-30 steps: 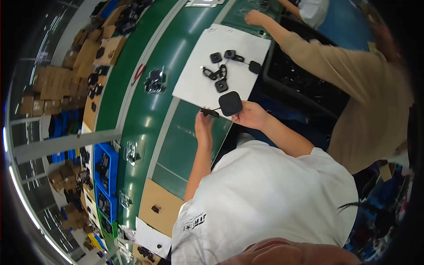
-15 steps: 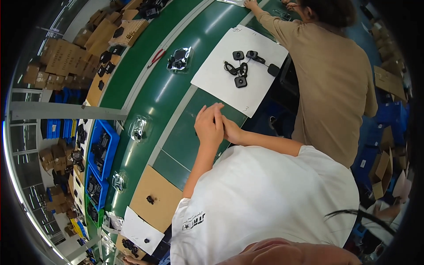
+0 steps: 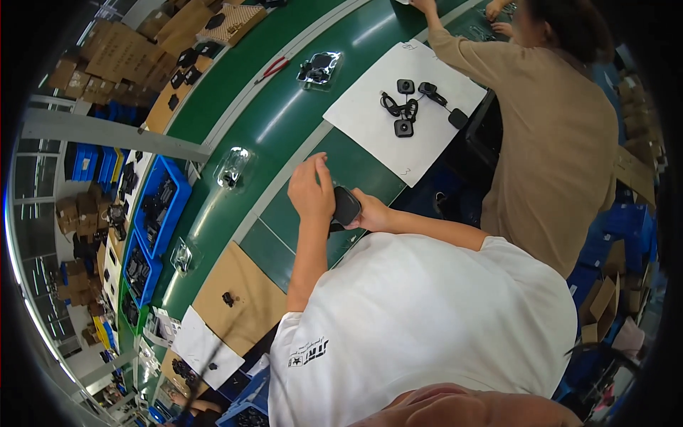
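Note:
Over the green worktop, my right hand (image 3: pixel 371 211) is closed on a flat black device with rounded corners (image 3: pixel 346 207). Its thumb and fingers grip the near edge. Just left of the device is my left hand (image 3: pixel 311 188), its fingers stretched out and pointing away from me. The palm is beside the device, and whether it touches is hard to tell. Ahead lies a white sheet (image 3: pixel 377 146) bearing several small square black devices, one of them a square unit with a round lens (image 3: pixel 403 128), and a coiled black cable (image 3: pixel 408 110).
Clear plastic trays (image 3: pixel 233 169) ride the green conveyor (image 3: pixel 270 135) at left, with red-handled pliers (image 3: pixel 274 67) beyond. Blue bins (image 3: pixel 181 196) of black parts stand farther left. A cardboard sheet (image 3: pixel 245 285) lies at near left. A co-worker in brown (image 3: pixel 548 142) works at right.
My hands, pressed together before, have parted, and the black device now shows between them. My left hand has moved left. The whole view has shifted slightly.

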### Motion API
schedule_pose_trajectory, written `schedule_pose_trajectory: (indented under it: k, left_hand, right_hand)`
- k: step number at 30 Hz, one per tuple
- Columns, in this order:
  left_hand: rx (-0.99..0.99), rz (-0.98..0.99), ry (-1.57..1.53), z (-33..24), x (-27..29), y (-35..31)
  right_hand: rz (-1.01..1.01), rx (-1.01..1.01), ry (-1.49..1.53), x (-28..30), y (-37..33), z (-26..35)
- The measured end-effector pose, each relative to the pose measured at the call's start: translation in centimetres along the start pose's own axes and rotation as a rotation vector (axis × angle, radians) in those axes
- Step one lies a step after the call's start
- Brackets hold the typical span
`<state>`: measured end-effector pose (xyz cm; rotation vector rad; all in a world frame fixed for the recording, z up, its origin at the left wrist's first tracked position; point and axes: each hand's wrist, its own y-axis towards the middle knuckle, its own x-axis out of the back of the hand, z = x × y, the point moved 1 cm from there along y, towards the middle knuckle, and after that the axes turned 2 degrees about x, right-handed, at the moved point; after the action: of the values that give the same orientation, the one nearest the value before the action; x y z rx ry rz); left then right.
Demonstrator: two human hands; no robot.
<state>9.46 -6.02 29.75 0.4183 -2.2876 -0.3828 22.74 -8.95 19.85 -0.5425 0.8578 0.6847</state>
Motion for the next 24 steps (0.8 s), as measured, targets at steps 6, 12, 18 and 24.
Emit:
schedule_pose_trajectory:
  k: [6, 12, 18, 24]
  left_hand:
    - [0.587, 0.692, -0.820, 7.2, 0.5, -3.4]
    - [0.930, 0.886, -1.298, 10.0, 2.5, -10.2]
    - [0.736, 0.937, -0.876, 11.9, 5.8, -11.5]
    - [0.714, 1.014, -0.586, 13.5, 9.4, -12.3]
  right_hand:
    - [0.034, -0.151, 0.301, -3.6, -0.7, 3.2]
    - [-0.171, -0.173, 0.194, 2.1, -0.7, 2.4]
    - [-0.263, -0.321, 0.061, 1.5, -0.7, 0.9]
    - [-0.106, -0.446, -0.123, 1.8, 1.6, -0.3]
